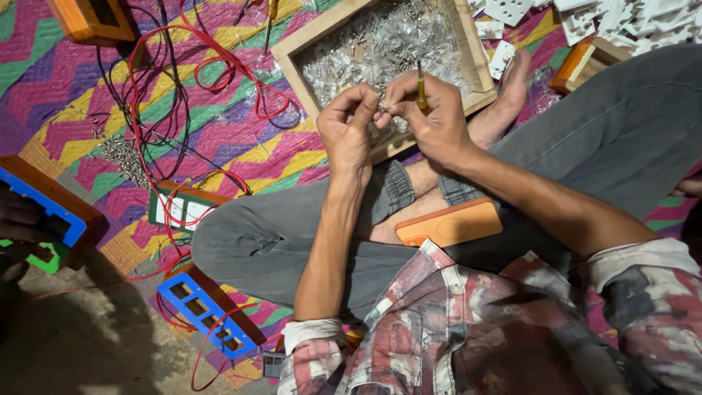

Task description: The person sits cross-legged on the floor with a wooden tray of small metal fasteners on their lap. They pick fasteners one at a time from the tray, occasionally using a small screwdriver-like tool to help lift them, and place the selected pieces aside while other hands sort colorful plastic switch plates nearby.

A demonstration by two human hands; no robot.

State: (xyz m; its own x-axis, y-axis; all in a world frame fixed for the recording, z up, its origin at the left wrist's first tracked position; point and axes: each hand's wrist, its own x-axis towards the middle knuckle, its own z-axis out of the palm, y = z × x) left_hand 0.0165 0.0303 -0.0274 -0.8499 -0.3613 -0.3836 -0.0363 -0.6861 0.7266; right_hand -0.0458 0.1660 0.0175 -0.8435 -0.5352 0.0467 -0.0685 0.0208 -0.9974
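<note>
My left hand [347, 126] and my right hand [428, 113] meet above the near edge of a wooden tray [468, 40] filled with several small clear plastic parts. The right hand grips a thin screwdriver with a yellow handle [421, 91], its shaft pointing up. The left hand pinches a small pale part [382, 112] against the right fingertips; the part is mostly hidden. An orange board [450, 223] rests on my crossed legs below the hands.
Red and black wires [183, 95] lie looped over a zigzag mat. Blue-faced wooden switch boxes sit at left [40, 205] and lower left [205, 311]. A green-framed switch plate [179, 208] lies near my knee. White plastic plates [607, 18] are piled top right.
</note>
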